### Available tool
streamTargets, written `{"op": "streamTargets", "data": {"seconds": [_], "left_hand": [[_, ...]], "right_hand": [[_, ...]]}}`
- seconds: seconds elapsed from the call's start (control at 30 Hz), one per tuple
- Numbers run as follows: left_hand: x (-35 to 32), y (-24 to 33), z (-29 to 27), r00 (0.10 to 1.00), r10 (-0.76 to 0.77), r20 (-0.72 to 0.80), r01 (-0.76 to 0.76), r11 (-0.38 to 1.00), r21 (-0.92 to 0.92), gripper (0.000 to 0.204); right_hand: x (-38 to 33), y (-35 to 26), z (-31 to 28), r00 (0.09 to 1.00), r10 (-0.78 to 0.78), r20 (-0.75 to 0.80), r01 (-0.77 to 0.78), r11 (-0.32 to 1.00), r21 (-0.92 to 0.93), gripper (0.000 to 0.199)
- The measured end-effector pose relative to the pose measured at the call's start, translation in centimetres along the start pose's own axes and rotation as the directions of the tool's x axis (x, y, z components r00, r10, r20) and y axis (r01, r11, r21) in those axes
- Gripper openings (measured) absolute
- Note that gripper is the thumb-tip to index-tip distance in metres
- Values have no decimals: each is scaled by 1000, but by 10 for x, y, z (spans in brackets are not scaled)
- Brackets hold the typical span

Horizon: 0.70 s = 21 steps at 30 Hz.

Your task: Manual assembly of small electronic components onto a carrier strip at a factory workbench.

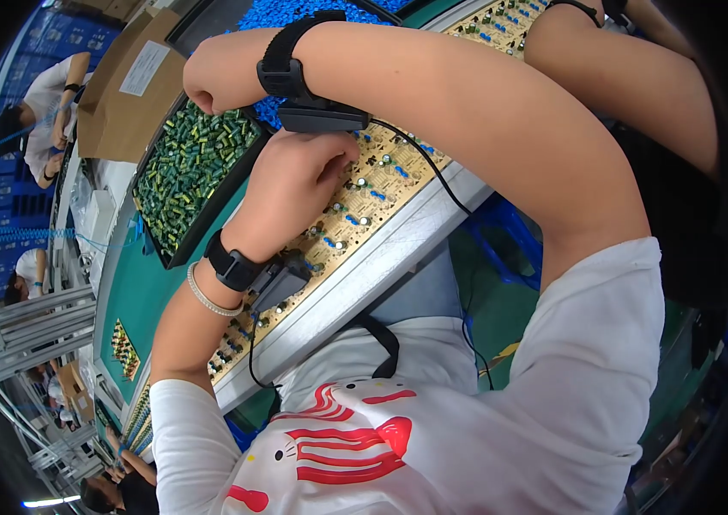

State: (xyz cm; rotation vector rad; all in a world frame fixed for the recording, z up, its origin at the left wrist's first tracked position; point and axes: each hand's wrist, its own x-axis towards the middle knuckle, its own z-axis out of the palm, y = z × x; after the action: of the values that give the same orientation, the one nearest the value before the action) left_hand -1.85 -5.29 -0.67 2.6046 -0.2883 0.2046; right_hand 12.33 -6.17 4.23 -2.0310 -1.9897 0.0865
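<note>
The right hand (222,73) is over the black tray (221,199) of green cylindrical components (196,167), perhaps capacitors, near its far end; its forearm crosses above the left hand (291,184), which is over the row of circuit boards (381,184). The trays stand just beyond the boards, probably so that small parts lie within easy reach; the blue components (274,12) are heaped behind the green ones. The boards lie in one line along the metal rail (364,279) at the edge of the surface (123,283), which maybe keeps them straight. The wrist straps seem to hold the black devices firmly, so that the fingers are free. The fingers of both hands are curled inward, but I cannot tell if they grasp something, because their tips are turned away or covered. The black device (321,118) under the right wrist also hides some boards. Whether the left hand touches a board is not clear, and the neighbour's arm (621,94) is cut off by the dark rim of the view.
</note>
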Motion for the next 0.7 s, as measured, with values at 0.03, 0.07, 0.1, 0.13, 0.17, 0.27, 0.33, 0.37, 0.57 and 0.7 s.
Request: {"op": "streamTargets", "data": {"seconds": [0.03, 0.07, 0.1, 0.13, 0.17, 0.27, 0.33, 0.37, 0.57, 0.7], "left_hand": [[1, 2, -1, 997, 71, -8, -71, 997, 38, 11], [1, 2, -1, 997, 72, -10, -72, 997, 37, 11], [1, 1, -1, 996, 91, -2, -91, 996, 21, 10], [1, 0, -2, 994, 110, 5, -110, 994, 5, 9], [1, 0, -3, 994, 112, -1, -112, 994, 6, 9], [-3, 1, -3, 995, 103, -8, -103, 994, 47, 8], [-6, 1, -1, 992, 121, -19, -120, 991, 65, 11], [-7, 1, -1, 992, 120, -26, -118, 991, 65, 11], [-5, 6, 0, 978, 210, 8, -210, 973, 91, 27], [-12, 2, -9, 972, 235, 17, -235, 962, 141, 31]], "right_hand": [[-1, 2, 2, 999, -12, -45, 15, 998, 55, 14], [-1, 4, 5, 996, -22, -91, 32, 994, 108, 17], [0, 3, 4, 996, -25, -90, 34, 994, 103, 17], [1, 3, 4, 996, -2, -93, 13, 993, 115, 17], [1, 2, 3, 995, 20, -95, -8, 992, 127, 18], [1, -4, -2, 994, 37, -102, -23, 991, 134, 19], [2, -7, -2, 994, 22, -106, -10, 994, 109, 18], [2, -8, -2, 992, 26, -122, -12, 993, 118, 18], [-4, -19, -6, 968, -67, -242, 106, 983, 151, 12], [-14, -29, -18, 942, 4, -335, 39, 992, 122, 14]]}}
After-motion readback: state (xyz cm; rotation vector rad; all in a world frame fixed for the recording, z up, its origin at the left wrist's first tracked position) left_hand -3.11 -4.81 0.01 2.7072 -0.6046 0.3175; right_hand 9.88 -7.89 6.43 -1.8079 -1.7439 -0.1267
